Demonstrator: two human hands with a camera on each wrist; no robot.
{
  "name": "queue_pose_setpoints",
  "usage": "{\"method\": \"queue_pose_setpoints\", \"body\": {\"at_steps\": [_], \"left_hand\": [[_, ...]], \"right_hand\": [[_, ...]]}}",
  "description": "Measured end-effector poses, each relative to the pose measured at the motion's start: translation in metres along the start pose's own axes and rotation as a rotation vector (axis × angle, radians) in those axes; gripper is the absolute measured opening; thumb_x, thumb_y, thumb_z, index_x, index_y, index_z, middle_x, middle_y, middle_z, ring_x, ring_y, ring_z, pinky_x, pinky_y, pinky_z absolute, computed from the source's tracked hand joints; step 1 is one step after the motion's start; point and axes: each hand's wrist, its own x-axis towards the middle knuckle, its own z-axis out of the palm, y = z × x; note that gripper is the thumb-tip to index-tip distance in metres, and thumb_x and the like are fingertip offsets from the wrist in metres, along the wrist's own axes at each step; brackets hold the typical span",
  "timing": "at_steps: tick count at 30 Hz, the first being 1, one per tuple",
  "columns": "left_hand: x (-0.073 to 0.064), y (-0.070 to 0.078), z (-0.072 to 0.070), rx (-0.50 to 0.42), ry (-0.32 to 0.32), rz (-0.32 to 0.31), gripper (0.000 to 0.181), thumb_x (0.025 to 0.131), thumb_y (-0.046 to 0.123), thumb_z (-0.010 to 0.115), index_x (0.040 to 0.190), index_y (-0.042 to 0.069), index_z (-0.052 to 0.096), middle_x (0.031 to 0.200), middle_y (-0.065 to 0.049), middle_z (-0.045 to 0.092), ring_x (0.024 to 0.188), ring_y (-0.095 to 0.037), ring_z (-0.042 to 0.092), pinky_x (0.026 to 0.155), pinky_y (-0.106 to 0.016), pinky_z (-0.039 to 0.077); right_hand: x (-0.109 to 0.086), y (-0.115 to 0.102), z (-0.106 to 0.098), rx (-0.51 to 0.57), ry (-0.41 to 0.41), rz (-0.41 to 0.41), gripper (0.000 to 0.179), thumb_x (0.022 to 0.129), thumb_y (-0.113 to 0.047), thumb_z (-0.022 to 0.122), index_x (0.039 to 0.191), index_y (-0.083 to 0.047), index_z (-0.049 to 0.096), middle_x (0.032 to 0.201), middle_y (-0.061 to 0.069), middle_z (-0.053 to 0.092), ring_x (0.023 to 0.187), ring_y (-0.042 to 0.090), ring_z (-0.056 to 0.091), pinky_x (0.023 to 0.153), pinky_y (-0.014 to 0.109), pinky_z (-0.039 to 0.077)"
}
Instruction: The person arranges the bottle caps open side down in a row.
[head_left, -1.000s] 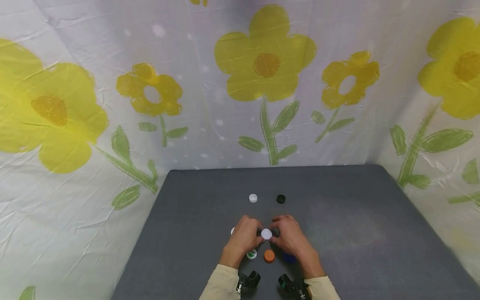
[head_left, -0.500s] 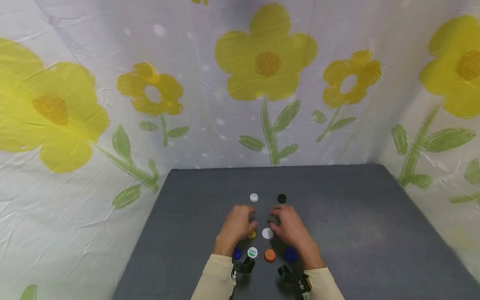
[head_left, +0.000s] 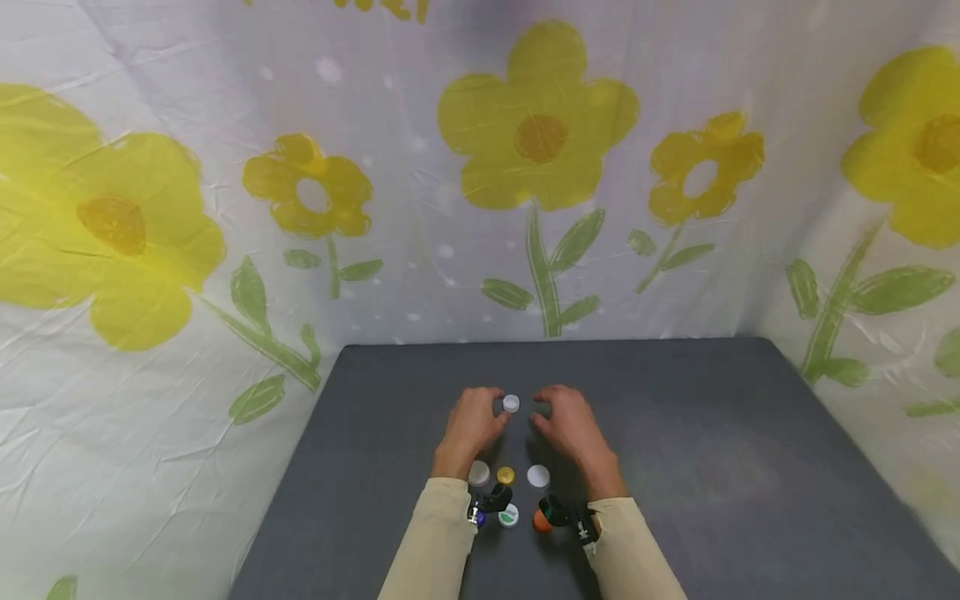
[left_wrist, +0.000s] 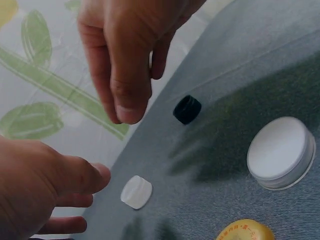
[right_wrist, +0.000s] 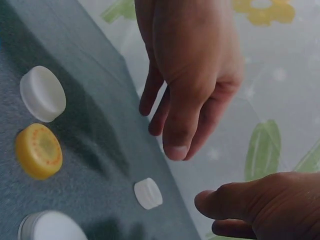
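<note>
My left hand (head_left: 471, 427) is beside a small white bottle cap (head_left: 511, 403), thumb and fingers spread at its left side. In the left wrist view a gap shows between that hand and the white cap (left_wrist: 136, 192). My right hand (head_left: 572, 427) hovers to the right, thumb and fingers apart with nothing between them. A black cap (left_wrist: 187, 109) lies on the table near it, hidden from the head view. Closer to me are a white cap (head_left: 479, 473), a gold-yellow cap (head_left: 506, 476) and another white cap (head_left: 537, 476).
A white cap with a green mark (head_left: 508, 516), an orange cap (head_left: 542, 522) and a blue cap (head_left: 481, 518) lie nearest me, some partly covered by the wrist cameras. The dark grey table (head_left: 712, 417) ends at a flower-printed white cloth (head_left: 420, 250).
Both hands left the white cap in the middle row and moved forward to the far row, beside the small white and black caps. The middle-row caps came into view.
</note>
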Motion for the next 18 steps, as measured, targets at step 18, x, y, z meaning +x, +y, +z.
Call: {"method": "queue_pose_setpoints", "body": {"at_steps": [18], "left_hand": [[0.023, -0.015, 0.039, 0.009, 0.031, -0.053, 0.032, 0.087, 0.021, 0.078, 0.117, 0.011, 0.074, 0.117, -0.010, 0.073, 0.111, -0.030, 0.067, 0.090, -0.047, 0.054]], "right_hand": [[0.037, 0.011, 0.041, -0.008, -0.112, 0.155, 0.019, 0.086, -0.017, 0.078, 0.102, -0.006, 0.077, 0.099, 0.010, 0.074, 0.097, 0.033, 0.068, 0.083, 0.049, 0.054]]}}
